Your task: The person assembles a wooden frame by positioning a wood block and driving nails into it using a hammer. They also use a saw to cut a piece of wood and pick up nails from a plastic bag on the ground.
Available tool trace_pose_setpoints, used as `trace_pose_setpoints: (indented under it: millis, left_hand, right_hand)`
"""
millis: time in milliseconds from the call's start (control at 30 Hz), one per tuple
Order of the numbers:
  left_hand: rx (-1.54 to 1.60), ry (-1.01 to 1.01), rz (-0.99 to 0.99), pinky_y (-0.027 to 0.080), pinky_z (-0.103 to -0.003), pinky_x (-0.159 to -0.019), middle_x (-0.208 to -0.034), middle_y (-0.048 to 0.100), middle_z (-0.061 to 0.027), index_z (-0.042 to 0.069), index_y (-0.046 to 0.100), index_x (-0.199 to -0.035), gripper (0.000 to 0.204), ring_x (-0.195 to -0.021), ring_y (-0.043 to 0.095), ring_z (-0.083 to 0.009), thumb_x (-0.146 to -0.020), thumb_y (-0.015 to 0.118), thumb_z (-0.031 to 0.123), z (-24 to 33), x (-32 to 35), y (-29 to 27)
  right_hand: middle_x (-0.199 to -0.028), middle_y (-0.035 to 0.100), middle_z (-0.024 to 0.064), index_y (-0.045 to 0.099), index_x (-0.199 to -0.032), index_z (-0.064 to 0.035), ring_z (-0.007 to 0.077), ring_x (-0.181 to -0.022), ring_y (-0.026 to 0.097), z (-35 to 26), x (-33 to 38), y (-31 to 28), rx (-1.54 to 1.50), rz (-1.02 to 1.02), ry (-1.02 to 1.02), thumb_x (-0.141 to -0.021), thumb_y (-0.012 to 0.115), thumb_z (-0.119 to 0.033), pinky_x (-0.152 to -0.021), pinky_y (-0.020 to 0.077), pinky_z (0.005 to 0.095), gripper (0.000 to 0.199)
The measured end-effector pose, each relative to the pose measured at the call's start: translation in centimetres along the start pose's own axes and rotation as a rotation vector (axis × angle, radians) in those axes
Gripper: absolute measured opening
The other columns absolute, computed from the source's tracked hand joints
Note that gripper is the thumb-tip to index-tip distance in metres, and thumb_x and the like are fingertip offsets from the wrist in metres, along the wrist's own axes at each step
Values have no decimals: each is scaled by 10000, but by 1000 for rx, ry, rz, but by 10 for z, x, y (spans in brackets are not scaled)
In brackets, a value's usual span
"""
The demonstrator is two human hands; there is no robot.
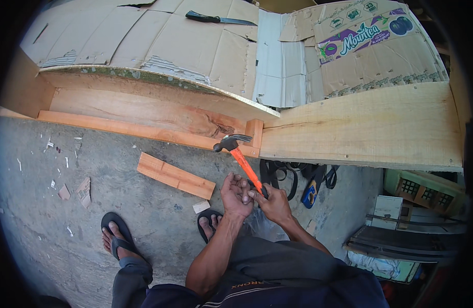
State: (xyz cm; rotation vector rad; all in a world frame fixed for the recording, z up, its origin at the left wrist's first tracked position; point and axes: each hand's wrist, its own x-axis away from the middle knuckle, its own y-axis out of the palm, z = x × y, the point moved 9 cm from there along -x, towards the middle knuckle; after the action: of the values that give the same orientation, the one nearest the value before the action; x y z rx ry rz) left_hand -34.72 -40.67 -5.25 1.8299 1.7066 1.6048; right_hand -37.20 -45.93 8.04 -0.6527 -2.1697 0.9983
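Note:
My right hand [271, 201] grips the lower end of a claw hammer [241, 159] with an orange handle and a dark head. The head points up toward a low wooden frame of planks [144, 110]. My left hand [235, 195] is cupped right beside the right one, fingers curled and touching it at the handle's end; whether it pinches something small I cannot tell. A short orange-toned wood block [255, 131] stands upright at the frame's corner, just past the hammer head.
A loose wood offcut [175, 176] lies on the concrete floor [57, 226] ahead of my sandalled feet [117, 237]. Flattened cardboard [195, 41] covers the top, with a knife [218, 19] on it. A wide pale plank [365, 128] sits right. Black straps [285, 172] and crates [426, 190] lie right.

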Motion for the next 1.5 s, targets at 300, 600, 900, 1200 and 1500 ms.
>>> trace_pose_setpoints:
  millis: [300, 600, 900, 1200, 1500]
  left_hand:
    - [18, 30, -38, 308, -266, -365, -709, 589, -50, 98, 617, -848, 310, -409, 415, -142, -1016, 516, 338, 13, 3, 6]
    - [-149, -91, -104, 372, -241, -414, -817, 664, -54, 80, 636, -948, 276, -541, 568, -161, -1028, 510, 312, 14, 7, 9]
    - [-399, 103, -146, 510, -296, -779, -1020, 689, -28, 111, 668, -1053, 156, -978, 648, -138, -1005, 631, 254, -6, 16, 19]
    - [-1152, 686, 78, 536, -314, -691, -985, 707, -81, -7, 676, -1097, 220, -824, 686, -175, -1012, 601, 181, 78, -115, 113]
    - [-1358, 919, 403, 533, -379, -725, -841, 721, -128, -6, 680, -935, 218, -780, 698, -240, -813, 773, 149, 77, -137, 115]
  right_hand:
    - [-676, 638, 222, 667, -981, 12, 334, -595, 682, -13, 1, 6, 56, -15, 45, -896, 734, -214, -564, 499, 414, 250]
    - [-686, 654, 185, 677, -979, 2, 249, -589, 678, -7, 3, 9, -118, 99, -68, -883, 723, -156, -569, 498, 370, 190]
    - [-676, 663, 111, 692, -1099, -11, 77, -608, 607, -3, 1, -18, -278, 283, -13, -920, 712, -168, -574, 493, 300, 238]
    - [-584, 534, 27, 649, -1191, 8, 59, -551, 463, -22, 25, -69, -3, 287, -14, -929, 730, -202, -503, 395, 267, 345]
    - [-803, 605, 19, 635, -1221, 16, 55, -698, 501, -20, 23, -99, 43, 286, 26, -904, 756, -152, -622, 420, 233, 378]
